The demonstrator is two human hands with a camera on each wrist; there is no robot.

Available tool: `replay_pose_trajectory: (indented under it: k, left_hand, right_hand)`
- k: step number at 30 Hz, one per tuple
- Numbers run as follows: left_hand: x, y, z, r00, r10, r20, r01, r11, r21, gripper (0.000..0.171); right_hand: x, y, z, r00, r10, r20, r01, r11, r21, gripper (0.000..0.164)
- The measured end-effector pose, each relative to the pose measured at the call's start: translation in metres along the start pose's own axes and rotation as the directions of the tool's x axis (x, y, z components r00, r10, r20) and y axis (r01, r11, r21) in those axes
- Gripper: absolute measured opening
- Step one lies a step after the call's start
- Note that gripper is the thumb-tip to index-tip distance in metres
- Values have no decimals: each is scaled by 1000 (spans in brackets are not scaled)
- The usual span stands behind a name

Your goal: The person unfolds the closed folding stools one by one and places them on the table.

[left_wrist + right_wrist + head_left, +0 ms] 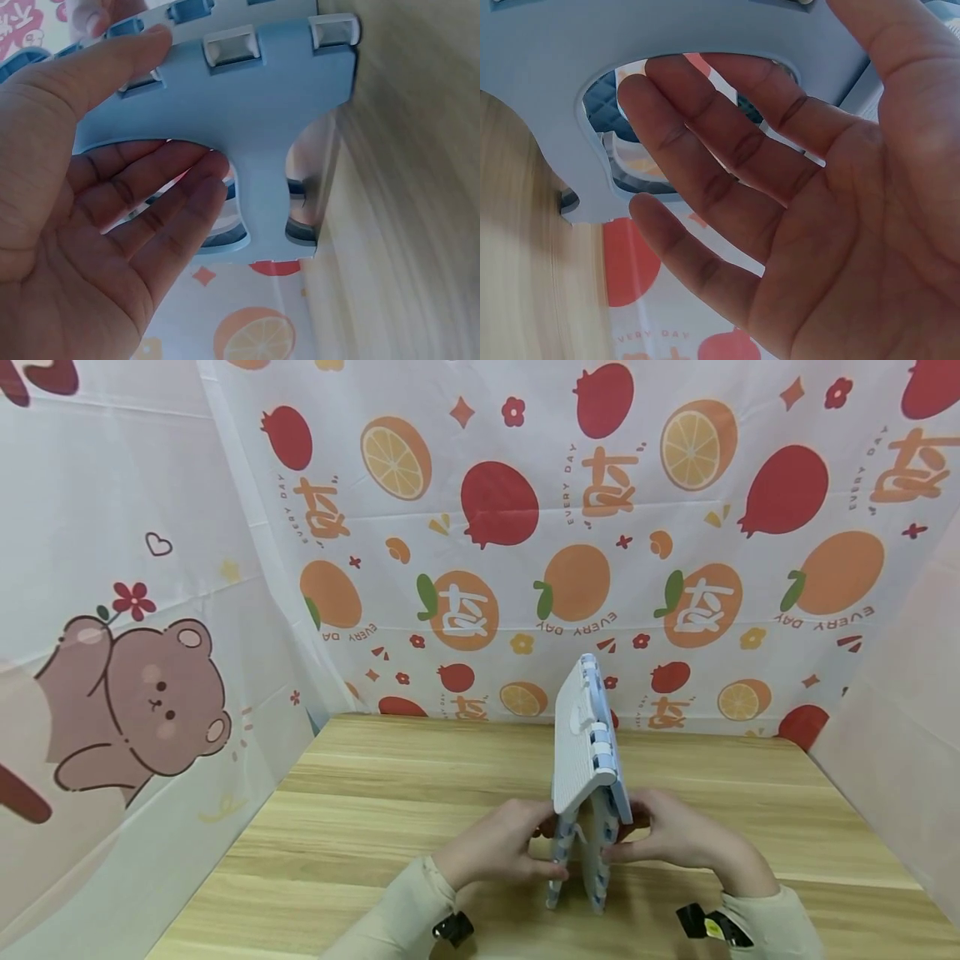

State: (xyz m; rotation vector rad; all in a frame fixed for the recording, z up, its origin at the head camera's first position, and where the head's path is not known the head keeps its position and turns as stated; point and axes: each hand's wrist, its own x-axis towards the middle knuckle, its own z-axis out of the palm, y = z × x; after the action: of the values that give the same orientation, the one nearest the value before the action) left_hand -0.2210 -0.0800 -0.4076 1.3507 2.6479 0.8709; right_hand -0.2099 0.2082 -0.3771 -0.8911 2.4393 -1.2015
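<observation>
A white and blue plastic folding stool (579, 739) stands partly folded on the table, its top folded into a steep peak and its legs close together. My left hand (501, 846) grips the left blue leg panel (259, 120). In the left wrist view its thumb lies over the hinged edge and its fingers reach into the cut-out. On the other side my right hand (675, 833) holds the right leg panel (536, 67), fingers at the oval opening in the right wrist view. Its thumb tip is out of sight there.
The wood-grain table (360, 793) extends around the stool on both sides. A fruit-print curtain (498, 593) hangs behind the table's back edge. Another curtain with a bear print (165, 702) hangs at the left, and a pale sheet (900, 718) at the right.
</observation>
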Motion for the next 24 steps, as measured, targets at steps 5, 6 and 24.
replay_pose_trajectory:
  k: [5, 6, 24]
  left_hand:
    - [-2, -2, -7, 999, -27, 37, 29, 999, -38, 62]
    - [-3, -2, -8, 999, -33, 43, 35, 998, -43, 62]
    - [-8, -5, -25, 989, -108, 100, 113, 993, -46, 50]
  right_hand:
    - [-1, 3, -2, 1000, 6, 2, -6, 1000, 10, 45]
    - [-2, 3, -2, 1000, 4, 4, -4, 1000, 13, 45]
    - [-5, 10, -6, 1000, -22, -8, 22, 1000, 10, 41]
